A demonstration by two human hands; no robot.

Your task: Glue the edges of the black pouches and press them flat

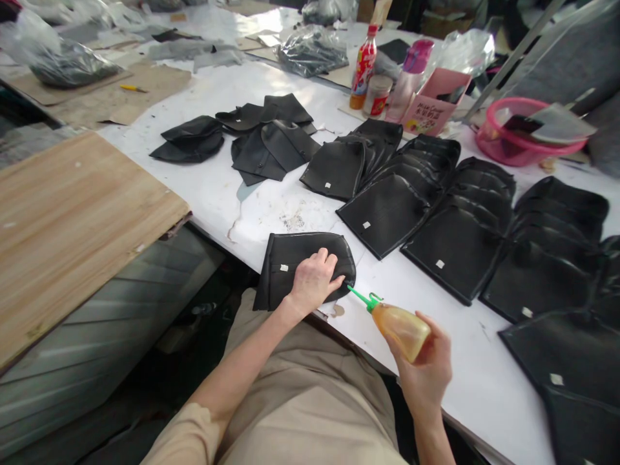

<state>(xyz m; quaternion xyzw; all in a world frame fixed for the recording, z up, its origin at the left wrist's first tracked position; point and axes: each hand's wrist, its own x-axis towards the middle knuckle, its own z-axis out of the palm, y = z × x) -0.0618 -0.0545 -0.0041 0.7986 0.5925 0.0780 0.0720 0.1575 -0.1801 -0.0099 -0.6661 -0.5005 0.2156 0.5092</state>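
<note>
A black leather-like piece with a rounded right end and a small white tag lies at the near table edge, partly over my lap. On top of it, my left hand holds it down with bent fingers, the thumb pointing to the curved edge. What the fingertips grip is partly hidden. My right hand is closed around a squeeze bottle of amber liquid, tilted so that its green nozzle reaches down to the left. The nozzle tip is at the piece's rounded edge, close to my left thumb; contact is unclear.
Overlapping rows of similar black pieces cover the right of the white table. Looser black pieces lie farther back. Behind stand a red-capped drink bottle, a pink box and a pink basket. A wooden board is at left.
</note>
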